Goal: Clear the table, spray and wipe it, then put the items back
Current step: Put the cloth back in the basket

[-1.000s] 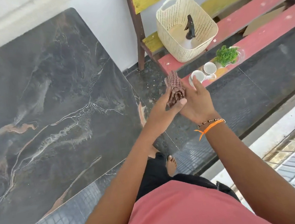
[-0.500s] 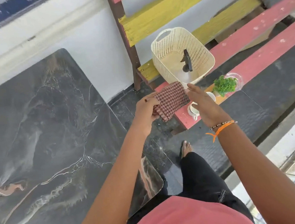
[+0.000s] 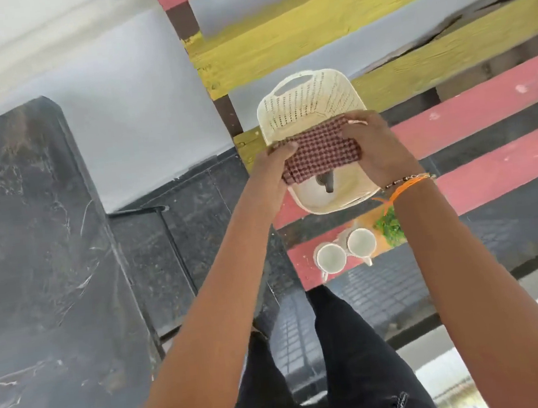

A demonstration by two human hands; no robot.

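Note:
A folded red-and-white checked cloth (image 3: 320,151) is held flat over the cream plastic basket (image 3: 302,99) on the bench. My left hand (image 3: 272,170) grips its left end and my right hand (image 3: 376,144) grips its right end. Under the cloth, inside the basket, the dark nozzle of a spray bottle (image 3: 325,182) shows. The dark marble table (image 3: 33,264) lies to the left with a bare top. Two white cups (image 3: 345,250) and a small green plant (image 3: 389,227) stand on the bench's front plank, below the basket.
The bench (image 3: 484,105) has red and yellow wooden planks and stands against a white wall. Dark tiled floor lies between table and bench, where my legs stand. A pale tiled step runs along the lower right.
I have stepped closer to the bench. The cloth has gone from a bunched roll to a flat fold, and both hands have carried it up over the basket.

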